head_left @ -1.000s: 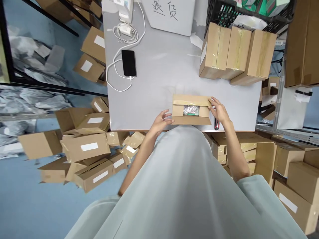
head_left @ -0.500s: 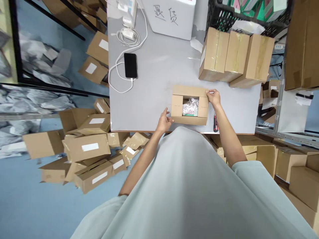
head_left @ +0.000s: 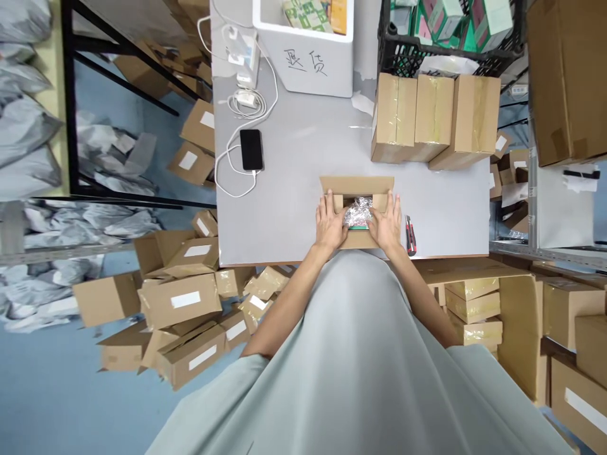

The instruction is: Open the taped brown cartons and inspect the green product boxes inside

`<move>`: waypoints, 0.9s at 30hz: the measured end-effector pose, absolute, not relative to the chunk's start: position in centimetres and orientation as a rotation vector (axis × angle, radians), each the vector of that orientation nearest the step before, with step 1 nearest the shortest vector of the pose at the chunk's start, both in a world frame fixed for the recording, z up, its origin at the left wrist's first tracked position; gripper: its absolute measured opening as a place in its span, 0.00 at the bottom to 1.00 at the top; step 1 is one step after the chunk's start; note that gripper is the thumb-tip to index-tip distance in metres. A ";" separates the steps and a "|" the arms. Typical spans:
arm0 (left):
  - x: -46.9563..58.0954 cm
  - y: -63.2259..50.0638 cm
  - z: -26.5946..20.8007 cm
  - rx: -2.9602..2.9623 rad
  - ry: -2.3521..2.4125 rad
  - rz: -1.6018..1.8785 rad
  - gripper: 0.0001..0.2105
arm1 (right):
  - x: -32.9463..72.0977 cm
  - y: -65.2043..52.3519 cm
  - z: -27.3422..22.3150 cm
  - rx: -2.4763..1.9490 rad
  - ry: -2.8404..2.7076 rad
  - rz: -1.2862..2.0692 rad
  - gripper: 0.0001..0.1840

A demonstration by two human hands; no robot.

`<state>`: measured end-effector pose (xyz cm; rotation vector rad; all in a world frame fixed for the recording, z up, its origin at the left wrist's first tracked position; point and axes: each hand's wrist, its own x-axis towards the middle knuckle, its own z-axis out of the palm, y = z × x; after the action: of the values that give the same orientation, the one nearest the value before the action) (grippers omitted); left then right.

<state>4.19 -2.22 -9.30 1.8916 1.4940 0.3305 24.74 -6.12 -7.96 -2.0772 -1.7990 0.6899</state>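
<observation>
Your box (head_left: 357, 184) open, wrap (head_left: 359, 212) still inside; left hand (head_left: 331, 225), right hand (head_left: 387, 225) spread, unclenched, over side flaps (head_left: 379, 202).

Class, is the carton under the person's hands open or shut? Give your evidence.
Open: on the carton, the far flap stands clear of the opening, and shiny wrapping shows inside.

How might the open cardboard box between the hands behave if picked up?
The open cardboard box would probably flex at its thin, unsealed flaps. The shiny wrapped contents could shift or spill if tilted, since the top gapes. Its rectangular shape makes rolling unlikely.
</observation>
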 end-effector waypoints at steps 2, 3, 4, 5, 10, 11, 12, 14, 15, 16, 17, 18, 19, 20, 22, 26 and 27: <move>4.0 -2.1 -8.9 1.914 1.486 0.306 0.25 | 24.6 -6.4 -7.8 -2.081 -1.855 0.729 0.25; 3.6 -2.2 -8.7 1.919 1.483 0.319 0.25 | 24.8 -6.5 -7.6 -2.067 -1.869 0.725 0.26; 2.8 -2.4 -8.4 1.920 1.483 0.343 0.26 | 25.3 -6.7 -7.3 -2.048 -1.872 0.710 0.26; 1.9 -2.6 -8.2 1.915 1.490 0.373 0.27 | 25.9 -6.9 -7.1 -2.031 -1.863 0.690 0.26; -3.8 -2.9 -8.4 1.782 1.650 0.439 0.31 | 31.3 -9.5 -7.8 -2.125 -1.664 0.578 0.30; -4.6 -2.8 -8.9 1.745 1.679 0.420 0.31 | 32.2 -10.0 -8.5 -2.167 -1.604 0.581 0.31; -5.0 -2.6 -9.5 1.712 1.699 0.390 0.32 | 33.0 -10.2 -9.4 -2.201 -1.553 0.608 0.32; -5.1 -2.0 -10.7 1.659 1.716 0.313 0.34 | 33.8 -10.3 -11.2 -2.238 -1.486 0.718 0.33; -4.8 -1.7 -11.3 1.639 1.720 0.274 0.35 | 34.0 -10.1 -12.0 -2.242 -1.472 0.784 0.34; -4.3 -1.4 -11.7 1.623 1.726 0.241 0.36 | 34.0 -9.8 -12.6 -2.243 -1.467 0.841 0.34; -3.9 -1.2 -11.9 1.610 1.736 0.214 0.37 | 34.0 -9.4 -13.0 -2.242 -1.467 0.880 0.34; -3.3 -1.1 -11.9 1.606 1.752 0.195 0.37 | 33.9 -9.1 -13.0 -2.245 -1.470 0.897 0.33; -2.8 -1.0 -11.7 1.617 1.774 0.184 0.38 | 33.8 -8.8 -12.7 -2.255 -1.478 0.889 0.33; -2.3 -1.1 -11.3 1.647 1.800 0.183 0.38 | 33.7 -8.5 -12.2 -2.273 -1.495 0.859 0.33; -1.2 -1.4 -10.0 1.765 1.844 0.210 0.36 | 33.1 -8.1 -10.3 -2.318 -1.566 0.739 0.31; 2.5 -1.7 -7.2 2.034 1.666 0.166 0.32 | 30.3 -6.8 -6.0 -2.307 -1.911 0.522 0.24; 3.7 -1.6 -6.7 2.055 1.592 0.080 0.31 | 29.4 -6.2 -5.2 -2.269 -2.008 0.554 0.22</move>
<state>3.68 -1.59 -6.74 2.0546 1.5918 0.0797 29.41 -6.21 -5.17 -2.2690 -2.0082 0.5542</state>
